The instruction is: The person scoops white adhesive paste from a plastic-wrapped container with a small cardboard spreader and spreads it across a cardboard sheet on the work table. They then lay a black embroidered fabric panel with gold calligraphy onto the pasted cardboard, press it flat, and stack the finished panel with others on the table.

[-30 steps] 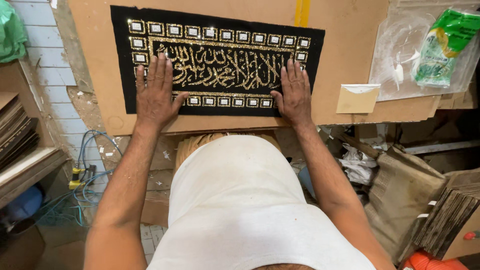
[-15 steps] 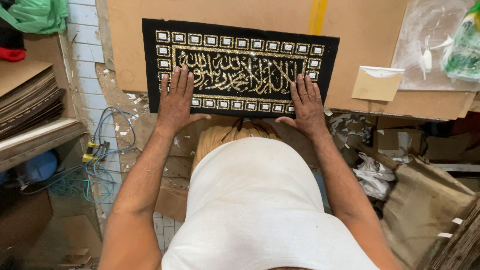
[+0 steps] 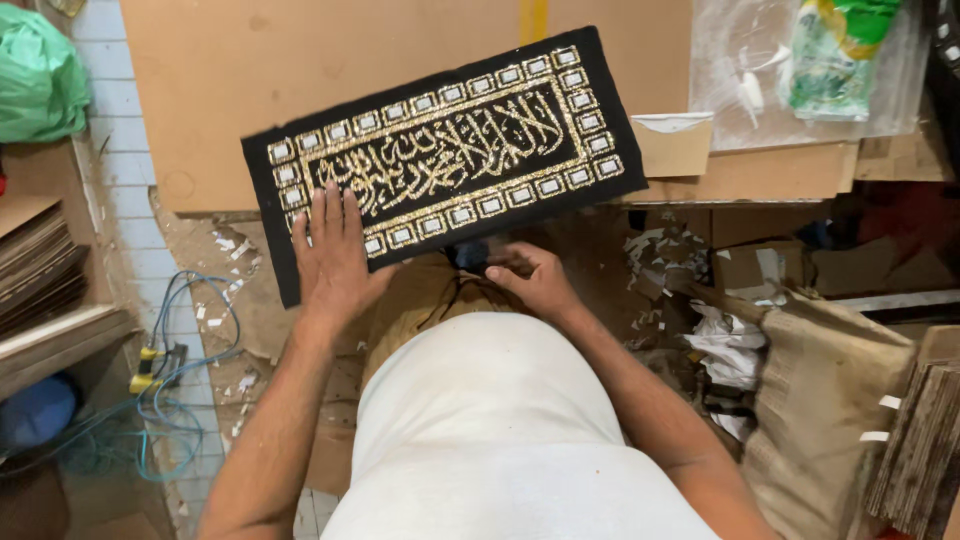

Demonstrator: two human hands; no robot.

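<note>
Head view, black panel [image 3: 445, 150] with gold script lying tilted on the cardboard worktop [image 3: 300, 80], left hand [image 3: 335, 255] pressing flat and open on the panel's lower left corner, right hand [image 3: 535, 280] curling around a small dark object [image 3: 470, 255] just below the panel's bottom edge, paper scraps [image 3: 700, 320] lying to the panel's lower right.

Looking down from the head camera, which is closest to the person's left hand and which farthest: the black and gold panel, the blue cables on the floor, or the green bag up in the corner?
From the left hand:
1. Black panel with gold lettering: directly under the palm, touching.
2. Blue cables: on the tiled floor, lower left of the hand.
3. Green bag: top left corner, farthest.
</note>
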